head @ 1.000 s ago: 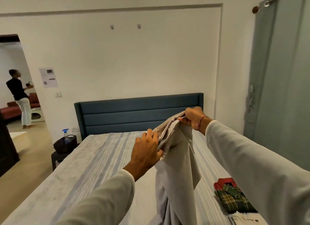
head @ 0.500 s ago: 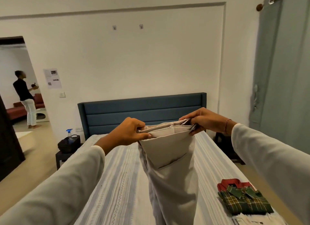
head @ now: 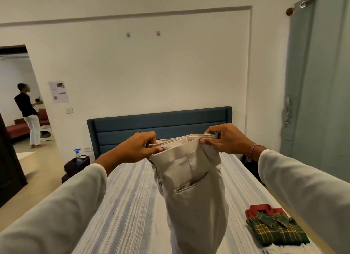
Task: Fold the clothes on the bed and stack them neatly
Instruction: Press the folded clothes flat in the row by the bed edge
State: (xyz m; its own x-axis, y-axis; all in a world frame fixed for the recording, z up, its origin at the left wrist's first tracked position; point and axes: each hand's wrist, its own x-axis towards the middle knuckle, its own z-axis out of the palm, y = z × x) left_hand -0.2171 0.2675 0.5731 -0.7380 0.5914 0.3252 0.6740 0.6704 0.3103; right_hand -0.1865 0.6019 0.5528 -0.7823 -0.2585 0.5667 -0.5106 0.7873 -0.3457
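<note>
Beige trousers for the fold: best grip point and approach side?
Judging by the pose: the waistband, one end each, from above. The left hand and right hand already pinch the beige trousers there; the band is stiff and stretched level, so the legs hang straight over the bed.

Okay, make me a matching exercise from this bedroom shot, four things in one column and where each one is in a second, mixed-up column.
Things:
1. beige trousers
2. green plaid shirt
3. spray bottle
4. headboard

Places:
A. in a dark basket left of the bed
B. against the wall, behind both hands
C. held up by the waistband
D. folded, on the bed's right side

Pairs: 1-C, 2-D, 3-A, 4-B
</note>
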